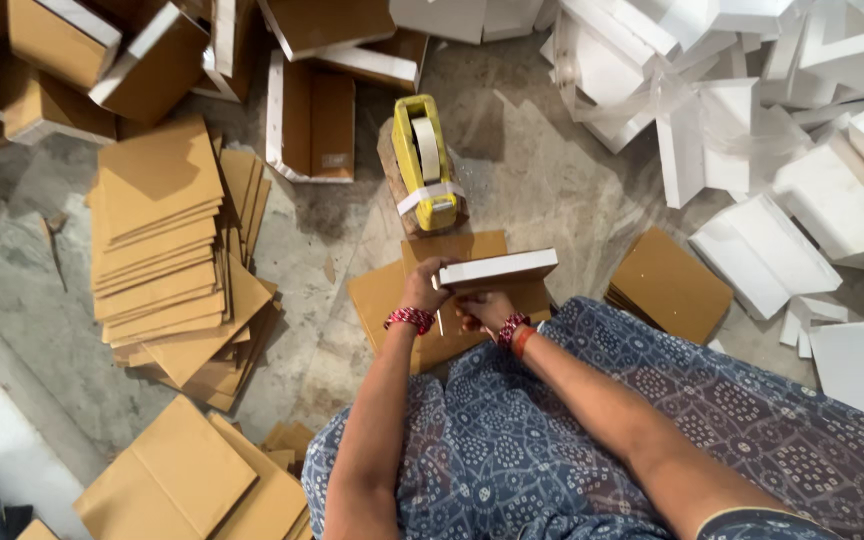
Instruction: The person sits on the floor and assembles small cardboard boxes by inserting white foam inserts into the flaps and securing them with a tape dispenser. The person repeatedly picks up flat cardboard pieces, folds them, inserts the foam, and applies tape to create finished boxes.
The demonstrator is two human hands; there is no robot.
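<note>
- A flat white box (497,268) with a brown underside sits just above the person's lap, held between both hands.
- The left hand (424,290) has its grip curled round the box's left end, fingers pressed on the top edge.
- The right hand (482,310) lies under the box's near edge; its grip is bent close against the box, but how tightly I cannot tell.
- Just beyond the hands, a yellow tape dispenser (424,165) stands on the concrete floor (552,190).
- Brown card sheets (392,300) lie directly beneath the hands.
- Left of the hands, a fanned stack of brown cards (167,250).
- Far right, a heap of white boxes (782,130); a smaller brown stack (670,285) lies nearer.
</note>
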